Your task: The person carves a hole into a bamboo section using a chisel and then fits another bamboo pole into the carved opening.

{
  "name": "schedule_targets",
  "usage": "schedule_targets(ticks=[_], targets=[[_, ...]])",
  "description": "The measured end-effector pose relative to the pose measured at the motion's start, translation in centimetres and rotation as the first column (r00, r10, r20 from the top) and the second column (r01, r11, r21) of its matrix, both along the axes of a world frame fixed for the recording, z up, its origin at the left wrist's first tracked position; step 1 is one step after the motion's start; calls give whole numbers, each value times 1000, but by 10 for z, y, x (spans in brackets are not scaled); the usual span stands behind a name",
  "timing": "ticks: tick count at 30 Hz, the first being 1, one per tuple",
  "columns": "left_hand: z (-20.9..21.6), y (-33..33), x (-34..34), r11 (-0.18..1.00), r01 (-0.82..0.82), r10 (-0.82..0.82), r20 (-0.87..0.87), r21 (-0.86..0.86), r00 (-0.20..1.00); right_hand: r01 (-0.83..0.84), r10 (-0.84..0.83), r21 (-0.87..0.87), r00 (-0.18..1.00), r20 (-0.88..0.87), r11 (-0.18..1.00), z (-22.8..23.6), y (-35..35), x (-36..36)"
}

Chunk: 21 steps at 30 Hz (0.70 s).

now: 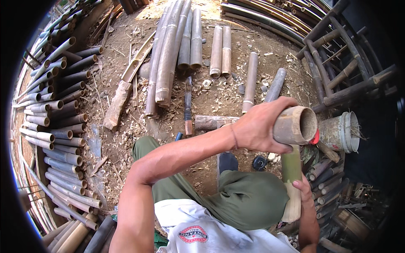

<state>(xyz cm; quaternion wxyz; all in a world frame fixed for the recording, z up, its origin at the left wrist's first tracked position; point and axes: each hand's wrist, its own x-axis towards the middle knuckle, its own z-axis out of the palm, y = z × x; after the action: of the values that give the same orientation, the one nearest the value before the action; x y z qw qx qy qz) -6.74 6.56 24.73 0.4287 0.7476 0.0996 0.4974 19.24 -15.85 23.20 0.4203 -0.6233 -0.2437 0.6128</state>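
Observation:
My left hand [263, 124] reaches across to the right and is wrapped round a short, thick bamboo tube [285, 126]. Its hollow open end faces right. Just below, my right hand [304, 192] grips a bamboo piece [291, 166], green at its upper part and pale and shaved lower down. The green piece's upper end meets or passes behind the tube; I cannot tell whether they are joined. A small red thing [315, 137] shows at the tube's lower right rim, its kind unclear. Beside my left forearm, a long blade with a wrapped handle [188, 109] lies on the ground.
Long bamboo poles [168, 55] and shorter lengths [251, 80] lie ahead on chip-strewn soil. Cut bamboo is stacked at left [63, 145] and right [331, 181]. A dirty white bucket [348, 131], bamboo frame [337, 63] and black tape measure [259, 162] are nearby.

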Motion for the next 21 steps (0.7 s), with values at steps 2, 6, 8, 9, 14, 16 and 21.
schedule_targets(ticks=[2,6,8,9,14,16,21], targets=[[16,8,4,993,113,-117,-84,-44,990,-78,55,140,985,160,987,51,6,-17],[19,1,10,979,202,-203,-104,-26,974,-237,-82,462,817,571,855,140,13,-38],[17,1,10,980,198,-201,-109,-30,974,-272,-214,565,731,648,779,166,11,-50],[16,2,11,980,199,-201,-88,-26,976,-301,-280,603,676,681,739,173,9,-55],[14,6,8,970,236,-240,-92,-58,966,-483,-130,201,176,976,853,145,-5,-58],[9,8,7,965,250,-258,-119,-76,959,-494,-21,111,183,983,862,151,8,-71],[0,-3,10,992,107,-113,-84,-73,990,-267,-237,472,602,762,840,165,-1,-95]])
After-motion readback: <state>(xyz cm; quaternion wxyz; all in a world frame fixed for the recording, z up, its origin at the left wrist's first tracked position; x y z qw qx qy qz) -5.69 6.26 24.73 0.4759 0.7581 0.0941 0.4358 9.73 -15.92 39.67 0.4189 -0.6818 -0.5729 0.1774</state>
